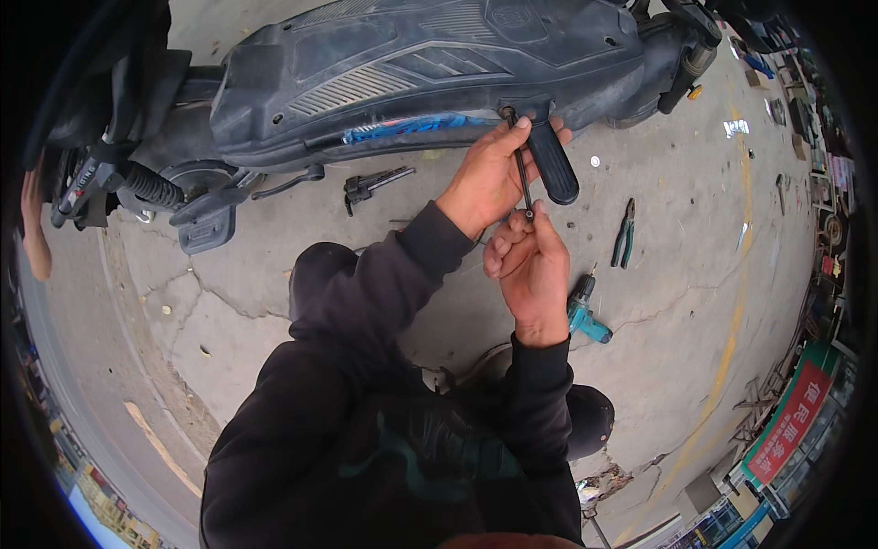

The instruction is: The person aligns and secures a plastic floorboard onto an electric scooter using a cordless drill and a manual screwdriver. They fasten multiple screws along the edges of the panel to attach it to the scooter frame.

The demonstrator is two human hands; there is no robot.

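The dark scooter body (pixel 430 64) lies across the far side, and a black footrest (pixel 553 165) juts out from its lower edge. A thin dark rod-shaped wrench (pixel 523 172) runs from the scooter's edge, beside the footrest, back toward me. My left hand (pixel 487 176) is closed around the wrench's upper part, thumb near its far end; its fingertips show beyond the footrest. My right hand (pixel 533 279) pinches the wrench's near end between thumb and fingers, palm turned up. What the wrench's far end sits on is too small to make out.
On the concrete (pixel 686 210) to the right lie pliers (pixel 624 233) and a teal cordless drill (pixel 586 311). A black metal tool (pixel 375 186) rests left of my hands. The scooter's pedal (pixel 208 231) sticks out at left. Stalls and a red-and-green sign (pixel 794 416) line the far right.
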